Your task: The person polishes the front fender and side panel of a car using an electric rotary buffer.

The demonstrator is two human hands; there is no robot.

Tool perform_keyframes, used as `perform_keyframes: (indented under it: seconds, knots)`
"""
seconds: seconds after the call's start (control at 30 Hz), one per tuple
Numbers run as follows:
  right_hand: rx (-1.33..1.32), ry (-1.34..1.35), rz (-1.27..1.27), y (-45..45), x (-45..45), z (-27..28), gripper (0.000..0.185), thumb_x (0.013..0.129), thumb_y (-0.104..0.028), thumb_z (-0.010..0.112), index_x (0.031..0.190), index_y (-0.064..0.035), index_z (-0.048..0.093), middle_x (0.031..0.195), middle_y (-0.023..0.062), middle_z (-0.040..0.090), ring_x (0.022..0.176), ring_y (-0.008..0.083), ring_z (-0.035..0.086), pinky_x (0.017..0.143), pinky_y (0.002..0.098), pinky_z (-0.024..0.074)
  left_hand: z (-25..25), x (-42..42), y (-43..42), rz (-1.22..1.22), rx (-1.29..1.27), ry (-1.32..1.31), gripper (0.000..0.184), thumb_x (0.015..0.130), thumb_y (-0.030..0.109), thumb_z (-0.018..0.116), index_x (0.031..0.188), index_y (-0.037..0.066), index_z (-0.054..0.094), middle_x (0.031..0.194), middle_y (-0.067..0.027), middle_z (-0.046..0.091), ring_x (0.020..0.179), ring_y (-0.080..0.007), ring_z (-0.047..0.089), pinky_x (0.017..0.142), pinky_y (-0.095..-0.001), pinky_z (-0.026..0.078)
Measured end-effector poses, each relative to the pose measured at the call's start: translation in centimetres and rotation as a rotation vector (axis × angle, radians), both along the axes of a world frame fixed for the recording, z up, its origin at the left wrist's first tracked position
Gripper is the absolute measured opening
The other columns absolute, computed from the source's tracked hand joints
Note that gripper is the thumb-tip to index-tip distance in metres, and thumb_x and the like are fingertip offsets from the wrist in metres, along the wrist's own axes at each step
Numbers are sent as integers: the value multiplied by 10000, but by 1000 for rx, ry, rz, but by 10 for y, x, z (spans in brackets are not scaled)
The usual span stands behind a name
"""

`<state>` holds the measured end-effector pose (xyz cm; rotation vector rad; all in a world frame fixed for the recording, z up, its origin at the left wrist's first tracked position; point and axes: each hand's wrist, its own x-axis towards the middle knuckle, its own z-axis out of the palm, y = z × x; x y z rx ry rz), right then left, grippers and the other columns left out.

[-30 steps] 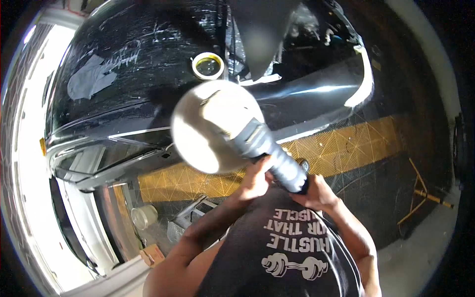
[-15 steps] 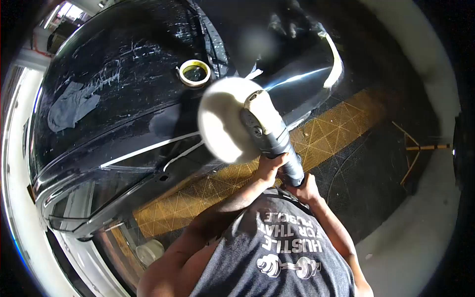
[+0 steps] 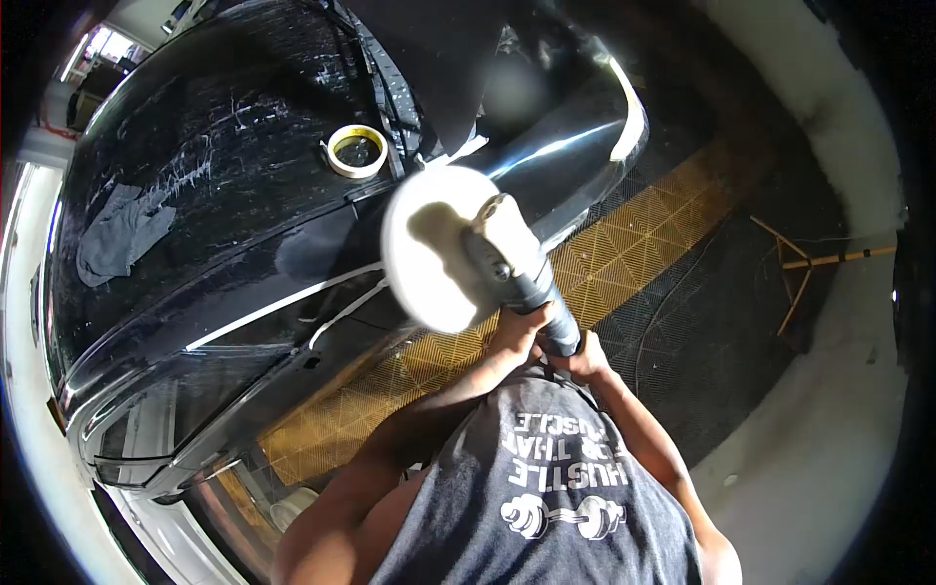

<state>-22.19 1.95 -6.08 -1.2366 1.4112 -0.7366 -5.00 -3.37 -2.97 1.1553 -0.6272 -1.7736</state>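
Observation:
Both of my hands grip a polisher [image 3: 522, 255] with a dark body, a pale head and a large round white pad. My left hand [image 3: 524, 334] is wrapped round its body, nearer the pad. My right hand [image 3: 583, 359] is closed round the rear end, close to my shirt. The white pad [image 3: 429, 249] is blurred and faces the side of a glossy black car [image 3: 322, 244]. Whether it touches the car I cannot tell. Pale masking tape strips [image 3: 283, 310] run along the car's side to the left of the pad.
A roll of tape [image 3: 357, 152] and a crumpled grey cloth [image 3: 127, 232] lie on the car's dark upper surface. Yellow and black floor tiles [image 3: 634, 249] run beside the car. A yellow stand's legs [image 3: 804, 263] are at the right. A pale bucket [image 3: 292, 507] sits lower left.
The view has shifted, so the car, tape roll and cloth appear farther left. The polisher's body has moved slightly left in view, and both hands keep their grip.

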Motion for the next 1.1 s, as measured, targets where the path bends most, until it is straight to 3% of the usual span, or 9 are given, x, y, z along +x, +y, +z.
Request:
perform_keyframes:
  seconds: [0.13, 0.23, 0.4, 0.47, 0.53, 0.6, 0.8, 0.93, 1.1]
  knots:
    - [11, -28, -45, -8, -11, -30, 445, 605, -209, 798, 965, 18, 667, 814, 103, 697, 714, 184, 661, 691, 343, 534, -3, -28, -31, -69, -91, -44, 449, 713, 226, 823, 1066, 52, 608, 974, -44, 635, 884, -157, 614, 826, -344, 522]
    - [158, -88, -102, -17, -14, -40, 337, 641, -200, 781, 882, -1, 655, 780, 71, 677, 667, 160, 631, 631, 336, 522, -25, -38, -49, -112, -90, -3, 438, 701, 237, 833, 1032, 41, 624, 952, -51, 647, 858, -159, 624, 805, -347, 530]
    - [227, -109, -70, -10, 5, -32, 363, 630, -195, 788, 911, -10, 653, 804, 74, 679, 663, 150, 620, 630, 331, 520, 3, -15, -39, -106, -74, -5, 431, 707, 239, 833, 1033, 44, 628, 966, -59, 653, 867, -162, 627, 808, -340, 527]
    - [144, -150, -51, -6, 20, -28, 437, 598, -238, 828, 924, -6, 651, 834, 78, 675, 713, 183, 622, 700, 347, 520, 9, 5, -25, -57, -156, -6, 433, 728, 213, 815, 1062, 31, 608, 997, -60, 646, 894, -164, 626, 827, -346, 530]
    - [92, 63, 47, 3, 34, -41, 484, 597, -274, 849, 957, -10, 663, 863, 108, 687, 761, 222, 647, 734, 365, 524, 14, 27, -8, 5, -152, -33, 465, 726, 220, 811, 1085, 27, 588, 1003, -57, 630, 885, -166, 622, 829, -349, 532]
    - [45, -49, 77, 6, 61, 5, 543, 596, -313, 861, 994, 1, 665, 894, 180, 702, 813, 242, 689, 747, 383, 535, 29, 49, 10, 51, -160, -88, 485, 725, 222, 806, 1102, 28, 570, 995, -53, 613, 878, -169, 615, 825, -352, 535]
    - [-41, -83, 161, 23, 96, 0, 462, 599, -274, 837, 940, -5, 679, 812, 139, 705, 761, 238, 693, 696, 356, 542, 56, 81, 30, 51, -248, -7, 398, 742, 118, 794, 1072, 14, 597, 1038, -53, 621, 926, -162, 602, 900, -331, 486]
    - [29, -60, 79, 28, 89, 17, 459, 612, -246, 844, 957, 7, 679, 839, 137, 707, 750, 222, 690, 701, 354, 540, 27, 79, 27, -18, -150, 20, 432, 723, 125, 807, 1081, 13, 594, 1029, -55, 618, 922, -168, 600, 919, -342, 480]
    - [270, -77, -138, 32, 76, 5, 469, 614, -215, 810, 1001, 2, 658, 860, 102, 693, 741, 195, 663, 697, 336, 535, 26, 45, -4, -111, -130, 76, 438, 707, 212, 822, 1049, 34, 614, 987, -54, 640, 862, -142, 606, 815, -334, 513]
